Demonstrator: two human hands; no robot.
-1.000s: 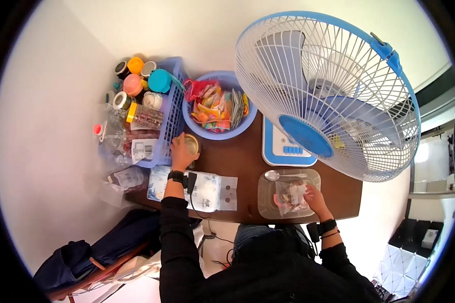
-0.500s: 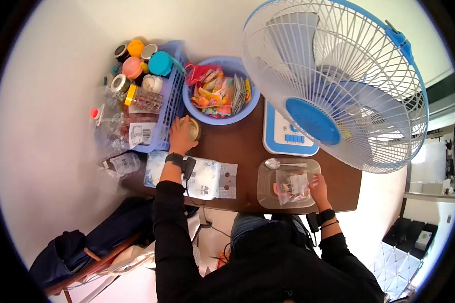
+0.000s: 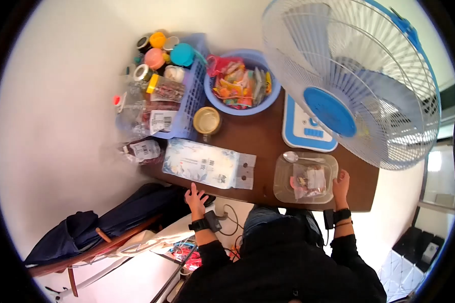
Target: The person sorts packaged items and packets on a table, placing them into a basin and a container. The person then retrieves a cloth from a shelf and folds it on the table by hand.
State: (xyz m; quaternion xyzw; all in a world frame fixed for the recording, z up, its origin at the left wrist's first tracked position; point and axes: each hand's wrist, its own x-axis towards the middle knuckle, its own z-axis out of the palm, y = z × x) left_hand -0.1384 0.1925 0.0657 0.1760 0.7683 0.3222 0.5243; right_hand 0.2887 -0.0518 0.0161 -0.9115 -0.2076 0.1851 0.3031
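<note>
Below the table's front edge, my left hand (image 3: 195, 200) is off the table with its fingers spread and nothing in them. It is nearest to the white-and-blue pack of tissues (image 3: 199, 162). My right hand (image 3: 341, 186) is at the right rim of a clear plastic container (image 3: 279, 188), fingers stretched out; whether they touch the rim is hard to tell. Inside the container lie a metal spoon (image 3: 291, 157) and a clear packet (image 3: 311, 182) with a white label. A glass mug (image 3: 207, 120) stands beside the blue basket.
A blue basket (image 3: 193, 96) with several jars and bottles stands at the back left. Beside it is a round blue basin (image 3: 260, 107) of packets. A large fan (image 3: 331, 111) leans over the right side above its blue-and-white base (image 3: 308, 135). Dark cloth (image 3: 131, 217) hangs over a chair.
My left hand has let go of the mug and drawn back toward me, past the table edge. My right hand stays by the container. The whole view has shifted.
</note>
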